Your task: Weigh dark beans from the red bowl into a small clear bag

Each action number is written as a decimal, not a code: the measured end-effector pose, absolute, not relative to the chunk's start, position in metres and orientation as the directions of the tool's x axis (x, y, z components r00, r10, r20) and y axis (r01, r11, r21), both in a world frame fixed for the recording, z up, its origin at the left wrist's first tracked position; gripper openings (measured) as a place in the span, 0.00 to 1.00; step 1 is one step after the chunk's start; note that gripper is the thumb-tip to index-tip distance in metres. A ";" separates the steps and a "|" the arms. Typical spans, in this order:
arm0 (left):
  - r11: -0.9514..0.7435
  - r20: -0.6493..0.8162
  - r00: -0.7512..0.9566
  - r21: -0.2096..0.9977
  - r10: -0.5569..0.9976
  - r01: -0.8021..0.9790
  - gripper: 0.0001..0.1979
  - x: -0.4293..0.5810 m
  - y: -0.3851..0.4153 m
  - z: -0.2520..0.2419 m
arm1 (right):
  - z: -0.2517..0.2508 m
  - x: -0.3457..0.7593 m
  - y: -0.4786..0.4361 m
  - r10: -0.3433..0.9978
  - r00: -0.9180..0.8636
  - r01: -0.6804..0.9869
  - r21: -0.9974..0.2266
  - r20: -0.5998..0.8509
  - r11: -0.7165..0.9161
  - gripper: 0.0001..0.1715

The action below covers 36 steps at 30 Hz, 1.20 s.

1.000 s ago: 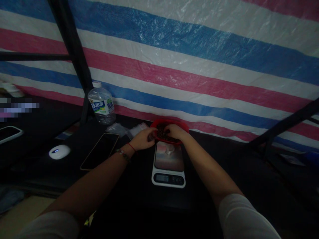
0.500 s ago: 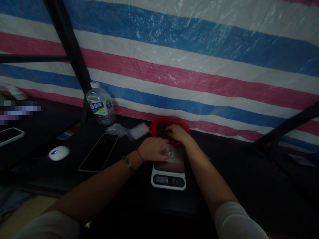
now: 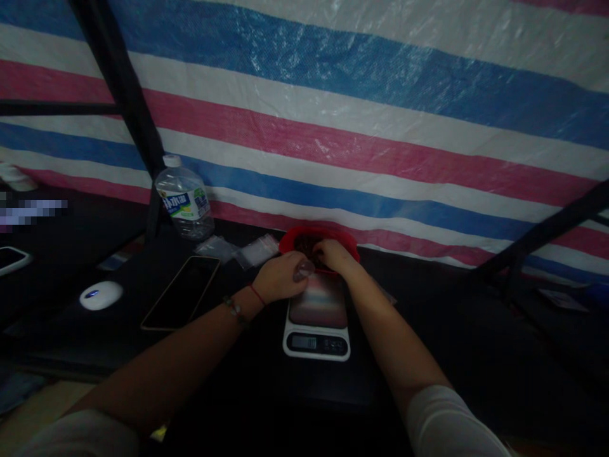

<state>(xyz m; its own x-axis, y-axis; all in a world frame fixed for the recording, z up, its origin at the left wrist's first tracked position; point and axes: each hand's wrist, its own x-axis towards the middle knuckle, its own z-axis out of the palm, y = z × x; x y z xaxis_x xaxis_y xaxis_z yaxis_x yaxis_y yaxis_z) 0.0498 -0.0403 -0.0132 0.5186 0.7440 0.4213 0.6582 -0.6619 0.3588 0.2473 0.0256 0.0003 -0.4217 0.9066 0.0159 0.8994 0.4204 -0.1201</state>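
A red bowl [image 3: 291, 238] of small dark pieces stands on the dark table behind a white kitchen scale [image 3: 318, 317]. My left hand [image 3: 280, 277] is closed round a small clear cup [image 3: 303, 270] and holds it tilted at the bowl's near rim, above the far edge of the scale. My right hand [image 3: 333, 254] rests over the bowl's near edge with its fingers curled among the dark pieces. The scale's plate is bare and its display faces me.
A water bottle [image 3: 183, 198] stands at the back left by a black post. Small clear bags [image 3: 257, 249] lie left of the bowl. A phone [image 3: 181, 300] and a white mouse [image 3: 101, 295] lie further left. A striped tarp hangs behind.
My left hand took the clear cup off the scale's plate and lifted it to the bowl's rim. My right hand stayed in the bowl.
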 end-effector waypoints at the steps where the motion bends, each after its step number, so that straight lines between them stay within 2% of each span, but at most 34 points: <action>1: -0.646 0.424 0.495 0.384 0.758 0.660 0.14 0.048 -0.037 -0.015 | 0.000 0.247 0.026 0.907 -0.419 0.900 -0.118 0.024 0.419 0.16; 4: -0.624 0.428 0.460 0.441 0.778 0.645 0.13 0.042 -0.028 -0.019 | -0.002 0.249 0.027 0.908 -0.412 0.894 -0.162 0.074 0.418 0.15; 10: -0.609 0.453 0.414 0.491 0.790 0.624 0.16 0.039 -0.020 -0.027 | -0.003 0.251 0.027 0.913 -0.339 0.850 -0.342 0.228 0.401 0.13; 15: -0.598 0.443 0.408 0.506 0.799 0.622 0.18 0.042 -0.018 -0.031 | 0.006 0.240 0.017 0.902 -0.301 0.707 -0.563 0.309 0.429 0.11; 17: -0.591 0.440 0.400 0.520 0.804 0.617 0.17 0.043 -0.019 -0.031 | 0.011 0.233 0.011 0.895 -0.300 0.659 -0.606 0.331 0.445 0.11; 22: -0.577 0.452 0.365 0.557 0.814 0.598 0.16 0.043 -0.019 -0.031 | 0.022 0.216 -0.004 0.861 -0.417 0.665 -0.549 0.291 0.507 0.11; 29: -0.591 0.500 0.334 0.546 0.799 0.594 0.16 0.043 -0.015 -0.036 | 0.030 0.211 -0.012 0.802 -0.479 0.675 -0.435 0.356 0.596 0.08; 36: -0.595 0.508 0.326 0.569 0.797 0.568 0.16 0.043 -0.014 -0.037 | 0.038 0.210 -0.018 0.808 -0.502 0.685 -0.429 0.308 0.589 0.11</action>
<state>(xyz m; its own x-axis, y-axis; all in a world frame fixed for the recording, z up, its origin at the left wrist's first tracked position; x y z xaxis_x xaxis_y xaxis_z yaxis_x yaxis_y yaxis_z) 0.0434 -0.0137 -0.0369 0.3265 0.7974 0.5076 0.5681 -0.5947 0.5689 0.2097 -0.0179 0.0376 -0.5017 0.8083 0.3082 0.6848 0.5888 -0.4294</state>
